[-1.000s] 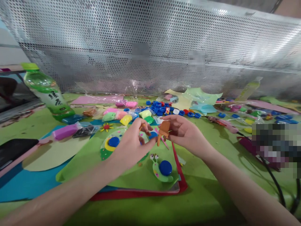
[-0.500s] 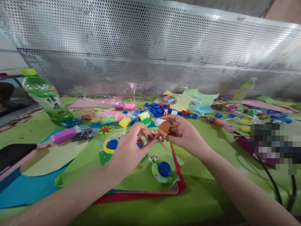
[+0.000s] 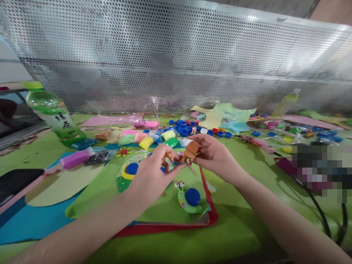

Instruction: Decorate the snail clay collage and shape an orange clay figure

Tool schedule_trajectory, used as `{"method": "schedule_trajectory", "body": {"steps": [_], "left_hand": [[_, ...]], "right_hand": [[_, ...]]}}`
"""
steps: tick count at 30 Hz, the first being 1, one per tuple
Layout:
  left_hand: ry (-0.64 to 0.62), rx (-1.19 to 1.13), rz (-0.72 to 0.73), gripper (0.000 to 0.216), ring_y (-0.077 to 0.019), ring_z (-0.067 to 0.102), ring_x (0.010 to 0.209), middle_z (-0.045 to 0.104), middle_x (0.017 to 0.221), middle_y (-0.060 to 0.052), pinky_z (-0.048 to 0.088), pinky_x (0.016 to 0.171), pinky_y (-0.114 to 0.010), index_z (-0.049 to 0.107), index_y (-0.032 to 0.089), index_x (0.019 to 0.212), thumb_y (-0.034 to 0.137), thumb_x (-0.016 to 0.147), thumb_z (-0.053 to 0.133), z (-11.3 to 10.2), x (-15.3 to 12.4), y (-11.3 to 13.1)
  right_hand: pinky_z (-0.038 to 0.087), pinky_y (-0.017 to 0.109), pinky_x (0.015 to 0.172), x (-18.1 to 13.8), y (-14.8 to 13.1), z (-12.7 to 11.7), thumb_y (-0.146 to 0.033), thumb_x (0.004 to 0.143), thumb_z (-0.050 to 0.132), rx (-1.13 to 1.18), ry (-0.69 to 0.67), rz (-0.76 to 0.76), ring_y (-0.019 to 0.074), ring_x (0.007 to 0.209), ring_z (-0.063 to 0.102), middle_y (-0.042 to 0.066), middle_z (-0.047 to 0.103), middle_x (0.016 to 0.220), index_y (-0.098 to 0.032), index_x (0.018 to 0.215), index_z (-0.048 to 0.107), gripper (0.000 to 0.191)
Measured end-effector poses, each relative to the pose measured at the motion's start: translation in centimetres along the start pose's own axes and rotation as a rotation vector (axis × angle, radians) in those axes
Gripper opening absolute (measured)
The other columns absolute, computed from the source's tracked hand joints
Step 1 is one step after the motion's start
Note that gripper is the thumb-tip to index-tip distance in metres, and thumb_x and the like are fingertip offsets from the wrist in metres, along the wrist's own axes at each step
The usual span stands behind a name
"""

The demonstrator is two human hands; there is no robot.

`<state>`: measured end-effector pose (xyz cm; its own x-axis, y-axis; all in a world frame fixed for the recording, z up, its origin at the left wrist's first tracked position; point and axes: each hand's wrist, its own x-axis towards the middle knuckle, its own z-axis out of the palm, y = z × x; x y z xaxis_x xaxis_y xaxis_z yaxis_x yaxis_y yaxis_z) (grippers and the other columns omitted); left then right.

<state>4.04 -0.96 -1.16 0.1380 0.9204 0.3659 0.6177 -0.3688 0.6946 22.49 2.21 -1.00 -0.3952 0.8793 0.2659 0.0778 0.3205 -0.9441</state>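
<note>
Between thumb and fingers, my right hand point(image 3: 217, 156) grips a lump of brown modelling clay point(image 3: 191, 150) with a flattened, rounded shape. My left hand point(image 3: 154, 168) is closed beside it, a smaller piece of brown clay point(image 3: 167, 157) showing in its curled fingers. Its thumb and fingertips come close to the larger lump; whether they touch it I cannot tell. Beneath the hands lies a light green sheet point(image 3: 156, 211). On it rest a green clay snail point(image 3: 187, 209) with a blue bottle-cap shell and, partly covered by my left hand, a round clay picture point(image 3: 122, 183).
Bags of coloured clay point(image 3: 145, 142) and a heap of blue bottle caps point(image 3: 183, 128) lie behind the hands. A green tea bottle point(image 3: 55, 113) stands at the left. On the right are a pink corded tool point(image 3: 258, 143) and black cables point(image 3: 316, 205).
The larger brown clay lump has turned slightly in my right hand's fingers. My left thumb has shifted a little to the right. Elsewhere the table looks the same.
</note>
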Motion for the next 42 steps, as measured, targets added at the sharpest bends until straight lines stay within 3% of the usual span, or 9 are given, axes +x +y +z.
{"method": "schedule_trajectory", "body": {"steps": [9,13,16,19,24,28,33,38,42], "left_hand": [[-0.003,0.056,0.011,0.018,-0.0115,0.057,0.06,0.064,0.074,0.004,0.041,0.057,-0.023,0.045,0.023,0.076,0.028,0.076,0.062,-0.1,0.3,0.3],[-0.016,0.057,-0.009,0.031,-0.0114,0.053,0.058,0.062,0.081,0.002,0.04,0.053,-0.024,0.042,0.023,0.08,0.04,0.072,0.066,-0.2,0.1,0.3],[-0.069,0.03,-0.053,0.028,-0.0124,0.05,0.059,0.057,0.082,0.001,0.041,0.055,-0.026,0.041,0.023,0.084,0.051,0.083,0.046,-0.4,0.2,0.1],[-0.147,-0.121,-0.096,0.028,-0.0131,0.051,0.069,0.053,0.081,0.001,0.044,0.062,-0.026,0.041,0.024,0.084,0.045,0.092,0.024,-0.8,0.6,-0.2],[-0.245,-0.102,-0.099,0.016,-0.0129,0.052,0.069,0.057,0.081,0.003,0.043,0.065,-0.026,0.039,0.025,0.094,0.037,0.092,0.029,-1.6,1.2,0.0],[-0.329,-0.039,-0.138,0.023,-0.0122,0.054,0.064,0.061,0.071,0.003,0.041,0.059,-0.022,0.046,0.022,0.08,0.039,0.09,0.034,-2.1,1.4,0.4],[-0.35,0.005,-0.137,0.038,-0.011,0.049,0.051,0.053,0.053,0.003,0.039,0.052,-0.02,0.043,0.019,0.063,0.047,0.088,0.033,-1.8,1.5,-0.3],[-0.405,-0.166,-0.238,0.028,-0.0095,0.044,0.052,0.054,0.076,0.001,0.039,0.048,-0.02,0.051,0.023,0.09,0.042,0.088,0.031,-0.7,1.2,-1.2],[-0.353,-0.004,-0.12,0.034,-0.0123,0.046,0.058,0.051,0.077,0.0,0.038,0.052,-0.023,0.051,0.022,0.096,0.047,0.088,0.029,-0.4,0.7,-1.1]], "right_hand": [[0.052,0.03,0.07,0.0,-0.1,0.1,-0.012,0.069,0.063,0.0,0.001,-0.014,0.013,0.077,0.06,0.003,0.057,0.096,-0.021,0.108,0.048,0.043],[0.051,0.029,0.071,0.0,-0.1,-0.2,-0.011,0.069,0.062,-0.012,-0.01,-0.006,0.0133,0.079,0.061,0.003,0.057,0.098,-0.021,0.109,0.048,0.044],[0.052,0.03,0.072,0.4,0.2,-0.7,-0.011,0.068,0.062,-0.017,0.003,0.005,0.0139,0.08,0.062,0.005,0.058,0.101,-0.021,0.109,0.049,0.044],[0.052,0.031,0.074,0.9,0.5,-1.2,-0.012,0.066,0.064,0.002,0.02,0.02,0.0142,0.081,0.062,0.005,0.059,0.1,-0.02,0.106,0.049,0.043],[0.05,0.032,0.078,1.6,0.8,-2.0,-0.01,0.062,0.067,0.034,0.01,0.178,0.0147,0.081,0.062,0.003,0.062,0.091,-0.018,0.101,0.051,0.043],[0.05,0.031,0.075,1.7,1.3,-2.6,-0.012,0.064,0.067,0.042,-0.057,0.295,0.0149,0.081,0.061,0.004,0.061,0.091,-0.016,0.102,0.052,0.042],[0.05,0.026,0.069,1.8,2.1,-3.2,-0.012,0.065,0.067,0.075,-0.156,0.389,0.0123,0.078,0.061,0.004,0.06,0.092,-0.015,0.102,0.053,0.039],[0.05,0.025,0.068,1.6,1.5,-2.8,-0.013,0.066,0.068,0.12,-0.167,0.361,0.011,0.074,0.061,0.001,0.06,0.082,-0.016,0.108,0.051,0.045],[0.049,0.023,0.067,1.4,0.9,-2.2,-0.014,0.065,0.069,0.193,-0.115,0.281,0.0087,0.069,0.06,-0.001,0.061,0.078,-0.016,0.101,0.056,0.039]]}}
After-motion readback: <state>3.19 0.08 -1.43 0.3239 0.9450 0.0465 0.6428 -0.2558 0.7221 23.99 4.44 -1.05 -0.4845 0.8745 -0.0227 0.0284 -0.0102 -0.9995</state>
